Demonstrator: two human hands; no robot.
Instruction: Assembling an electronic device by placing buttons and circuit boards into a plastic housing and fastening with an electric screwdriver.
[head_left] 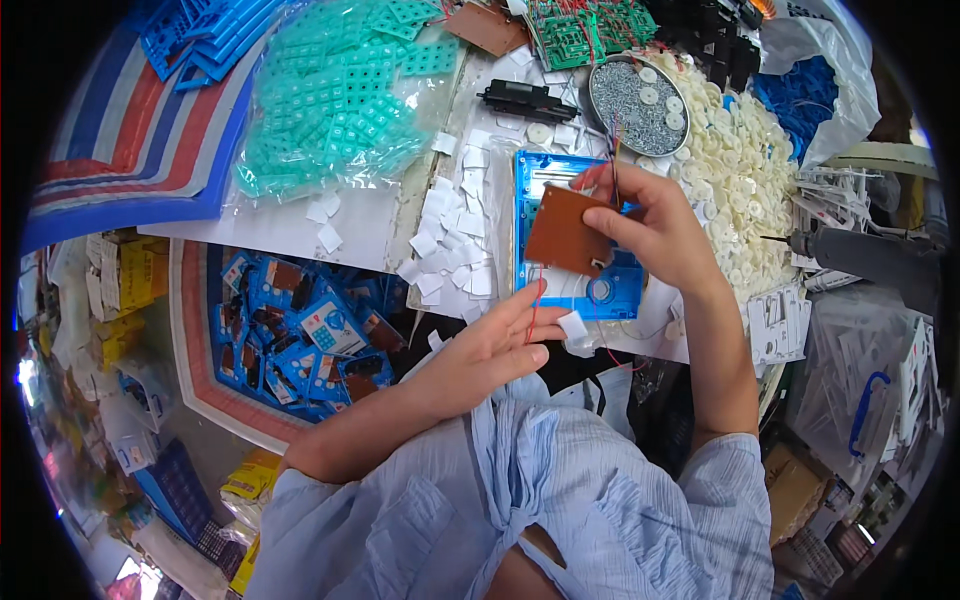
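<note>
Board [560,232], brown, over blue case [628,287]: our right hand's [655,218] fingers grip its side; our left hand [485,355], fingers open, lies by red wire [540,284], which we best keep slack.

Lettering: none legible; small marks on the green plastic pieces [345,115] are too tiny to read.
</note>
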